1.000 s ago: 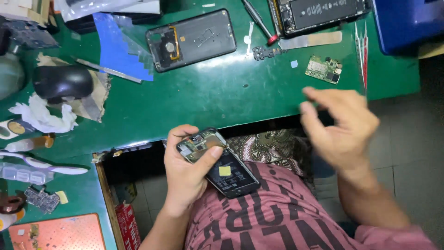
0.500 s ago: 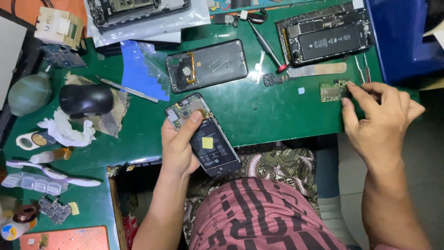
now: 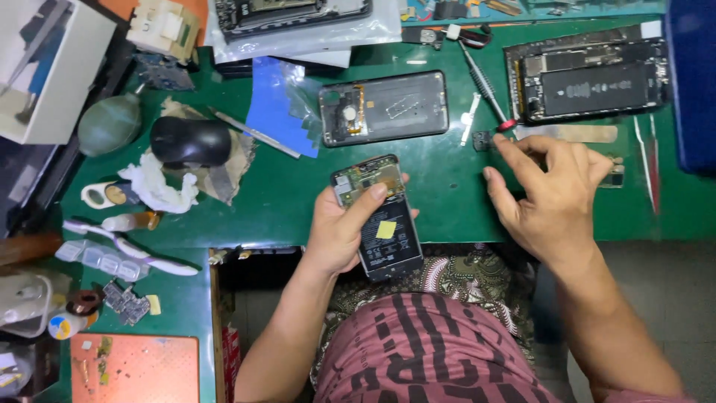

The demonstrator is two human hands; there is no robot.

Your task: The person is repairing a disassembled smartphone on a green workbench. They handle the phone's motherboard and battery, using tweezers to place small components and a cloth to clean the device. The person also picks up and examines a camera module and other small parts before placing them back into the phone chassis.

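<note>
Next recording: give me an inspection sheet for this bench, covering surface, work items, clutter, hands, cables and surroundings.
Surface: green bench top, crowded along the back and left.
Work items: opened phone, back off, yellow sticker on its battery; red-tipped screwdriver; small dark part by the right fingertips.
Clutter: second opened phone, larger opened device, black mouse, white tissue, blue film, dust blower.
Hands: left hand has the opened phone in its grip; right hand reaches to the screwdriver tip, contact unclear.
Cables: nothing seen.
Surroundings: open drawer below the bench edge; orange mat.
</note>
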